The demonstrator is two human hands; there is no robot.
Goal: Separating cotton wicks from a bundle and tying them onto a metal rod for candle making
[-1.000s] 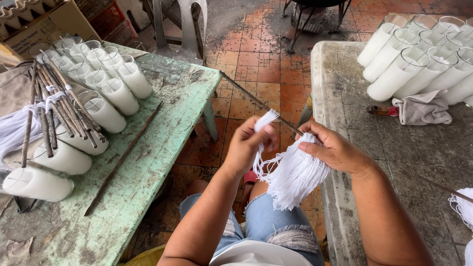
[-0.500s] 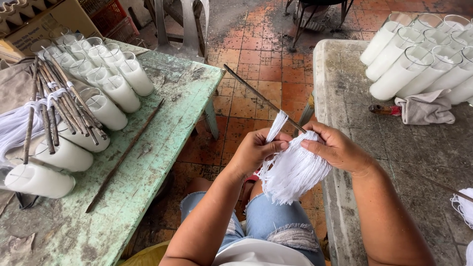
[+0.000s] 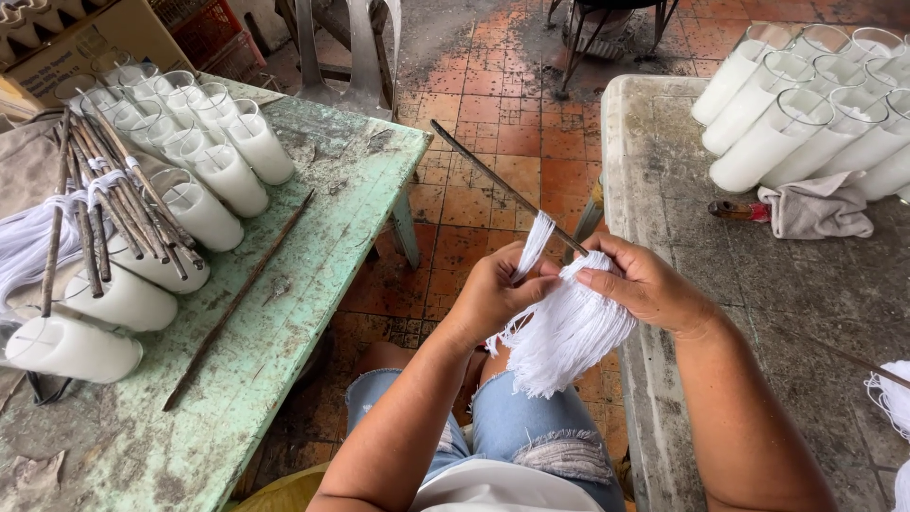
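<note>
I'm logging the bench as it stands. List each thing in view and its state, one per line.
Left hand: pinching a few white strands upward.
Right hand: gripping the bundle against the rod.
White string bundle: draped over the rod, ends hanging loose.
Thin rod: held, tilted, far end pointing away.
Glass candles: filled white, standing.
Loose stick: lying flat on the green table.
Grey rag: crumpled.
</note>
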